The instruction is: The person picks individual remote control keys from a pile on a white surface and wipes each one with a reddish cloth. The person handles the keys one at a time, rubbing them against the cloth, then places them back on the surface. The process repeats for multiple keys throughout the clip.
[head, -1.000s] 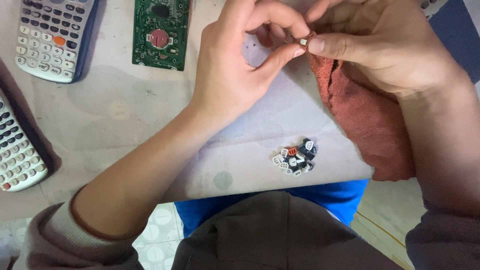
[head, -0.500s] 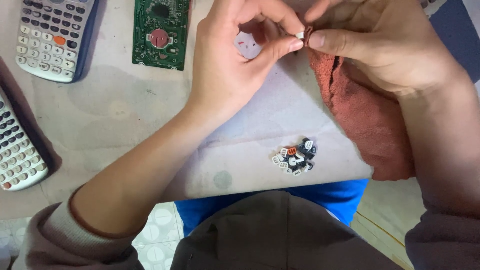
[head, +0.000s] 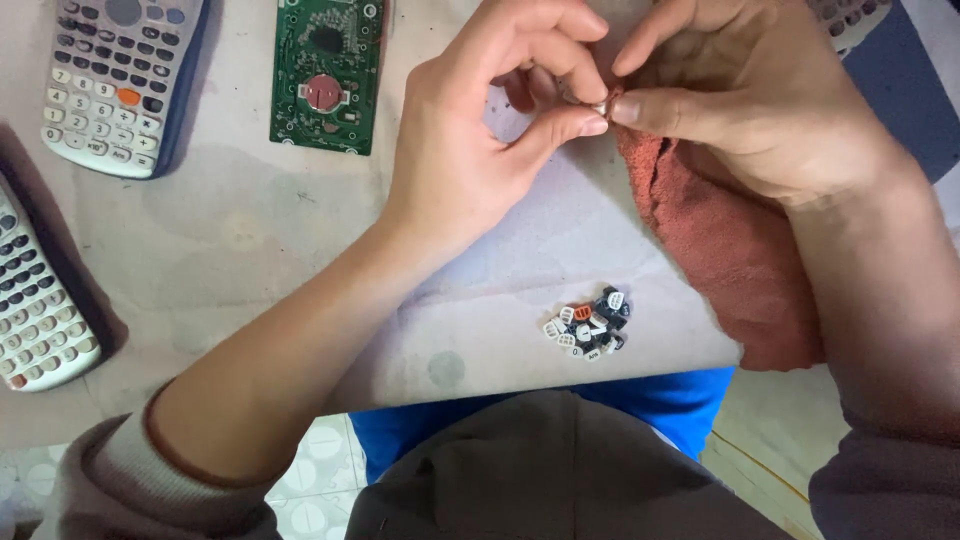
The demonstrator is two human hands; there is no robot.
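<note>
My left hand (head: 480,130) pinches a tiny pale calculator key (head: 598,104) between thumb and forefinger. My right hand (head: 760,100) meets it from the right, its fingers closed on a reddish-brown cloth (head: 735,250) and pressing the cloth's edge against the key. The cloth hangs down under my right palm onto the table. Below the hands, near the table's front edge, lies a small heap of loose keys (head: 588,325), white, dark and one orange.
A green circuit board (head: 327,70) with a round coin cell lies at the top middle. A grey calculator (head: 115,80) sits at the top left, and another calculator (head: 35,295) at the left edge. A worn pale table (head: 220,230) carries it all.
Both hands have stayed in place. The fingers have shifted slightly around the small key, the left thumb and forefinger closing a little tighter on it.
</note>
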